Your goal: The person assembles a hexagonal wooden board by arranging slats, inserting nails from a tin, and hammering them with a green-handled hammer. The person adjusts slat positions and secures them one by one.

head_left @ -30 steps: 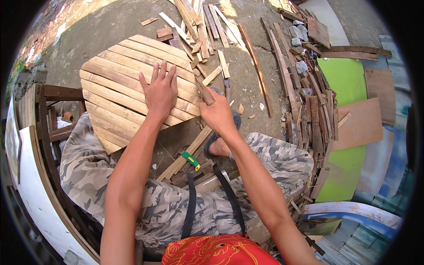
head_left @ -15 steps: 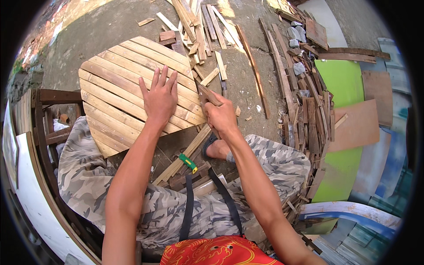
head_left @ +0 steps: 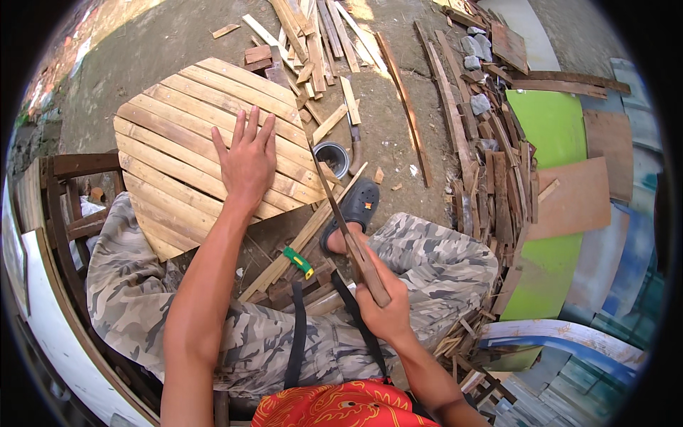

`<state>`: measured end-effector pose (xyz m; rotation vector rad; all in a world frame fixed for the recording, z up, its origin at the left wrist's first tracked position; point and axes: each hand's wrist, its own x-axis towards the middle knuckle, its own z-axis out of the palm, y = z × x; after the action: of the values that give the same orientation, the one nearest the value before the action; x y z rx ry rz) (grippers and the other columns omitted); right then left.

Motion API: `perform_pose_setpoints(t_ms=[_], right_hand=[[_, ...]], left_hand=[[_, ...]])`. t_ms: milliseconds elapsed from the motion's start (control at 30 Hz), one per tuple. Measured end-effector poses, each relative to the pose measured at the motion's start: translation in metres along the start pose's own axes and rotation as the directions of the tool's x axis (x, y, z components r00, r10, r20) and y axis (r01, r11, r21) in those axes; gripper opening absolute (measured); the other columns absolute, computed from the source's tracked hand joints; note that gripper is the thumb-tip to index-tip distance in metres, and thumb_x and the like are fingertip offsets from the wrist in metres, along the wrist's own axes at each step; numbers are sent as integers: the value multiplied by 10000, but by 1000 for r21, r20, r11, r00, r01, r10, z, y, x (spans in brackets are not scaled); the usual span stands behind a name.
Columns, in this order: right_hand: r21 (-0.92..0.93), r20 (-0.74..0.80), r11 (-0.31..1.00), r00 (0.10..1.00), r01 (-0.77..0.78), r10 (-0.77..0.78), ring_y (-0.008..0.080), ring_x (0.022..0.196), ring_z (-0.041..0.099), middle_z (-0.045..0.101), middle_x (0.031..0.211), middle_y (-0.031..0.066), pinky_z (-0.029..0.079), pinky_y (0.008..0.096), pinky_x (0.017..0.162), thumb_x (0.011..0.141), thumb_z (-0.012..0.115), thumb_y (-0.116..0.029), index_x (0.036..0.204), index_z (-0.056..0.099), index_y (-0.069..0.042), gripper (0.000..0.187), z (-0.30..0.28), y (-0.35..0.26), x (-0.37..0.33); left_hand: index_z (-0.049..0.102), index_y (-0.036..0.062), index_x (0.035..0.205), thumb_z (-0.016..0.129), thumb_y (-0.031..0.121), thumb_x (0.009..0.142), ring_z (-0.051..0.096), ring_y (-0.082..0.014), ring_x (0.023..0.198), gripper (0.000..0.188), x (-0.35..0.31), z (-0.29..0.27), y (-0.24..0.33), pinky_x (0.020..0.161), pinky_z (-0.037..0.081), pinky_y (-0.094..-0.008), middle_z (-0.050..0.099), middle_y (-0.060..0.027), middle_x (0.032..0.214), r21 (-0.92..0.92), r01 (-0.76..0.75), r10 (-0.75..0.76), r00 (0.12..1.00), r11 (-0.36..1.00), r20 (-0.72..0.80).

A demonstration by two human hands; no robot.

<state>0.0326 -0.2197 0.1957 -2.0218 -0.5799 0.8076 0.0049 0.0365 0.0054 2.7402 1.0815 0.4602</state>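
My left hand [head_left: 247,164] lies with fingers spread on a many-sided panel of pale wooden slats [head_left: 167,134] fixed side by side with narrow gaps. My right hand [head_left: 386,307] is wrapped round the wooden handle of a handsaw [head_left: 366,269], low over my right leg. The saw's thin dark blade runs up and away along the right edge of the panel, seen nearly edge-on. Whether its teeth touch the slats I cannot tell. A green utility knife with yellow marks [head_left: 297,262] rests on wood strips between my legs.
A metal can [head_left: 331,158] and my dark clog [head_left: 359,206] are just right of the blade. Offcuts [head_left: 313,43] lie scattered on the ground ahead. Stacked boards [head_left: 501,178] line the right side, before green sheets [head_left: 551,128]. A dark wooden frame [head_left: 78,165] stands at left.
My right hand has drawn the saw back toward my body, away from the panel's edge, uncovering the can and clog. My left hand stays spread on the slats.
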Motion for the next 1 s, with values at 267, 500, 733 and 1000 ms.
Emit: perform_pose_setpoints(t_ms=[267, 500, 733, 1000], right_hand=[[-69, -96, 993, 990, 92, -98, 369, 881, 713, 704, 1078, 293, 542, 399, 845, 825, 606, -96, 1434, 527, 37, 628, 40, 62, 68], [-132, 2, 990, 998, -56, 57, 297, 1131, 716, 688, 1261, 263, 534, 327, 938, 829, 576, 39, 1476, 479, 61, 654, -33, 11, -111], [-34, -107, 994, 989, 102, -105, 402, 972, 712, 699, 1087, 302, 537, 415, 888, 830, 594, -81, 1420, 533, 46, 606, 58, 67, 107], [-108, -26, 993, 998, -54, 52, 235, 1057, 731, 711, 1242, 228, 543, 311, 902, 831, 579, 35, 1462, 492, 80, 639, -36, 23, -134]], left_hand=[[630, 254, 1406, 504, 323, 1063, 423, -243, 1473, 371, 3, -8, 2, 1228, 171, -611, 522, -33, 1545, 11, 12, -12, 1000, 1000, 28], [637, 260, 1393, 534, 304, 1047, 443, -234, 1461, 364, 0, -3, 1, 1219, 183, -620, 539, -24, 1532, -14, 8, -8, 1000, 1000, -8], [646, 269, 1383, 516, 325, 1055, 442, -226, 1460, 357, 2, -4, 0, 1219, 180, -620, 552, -22, 1519, 10, 36, -36, 999, 999, 24], [641, 264, 1393, 529, 315, 1050, 433, -228, 1467, 365, 0, -2, 2, 1222, 189, -614, 540, -18, 1531, 5, 28, -28, 1000, 1000, 14]])
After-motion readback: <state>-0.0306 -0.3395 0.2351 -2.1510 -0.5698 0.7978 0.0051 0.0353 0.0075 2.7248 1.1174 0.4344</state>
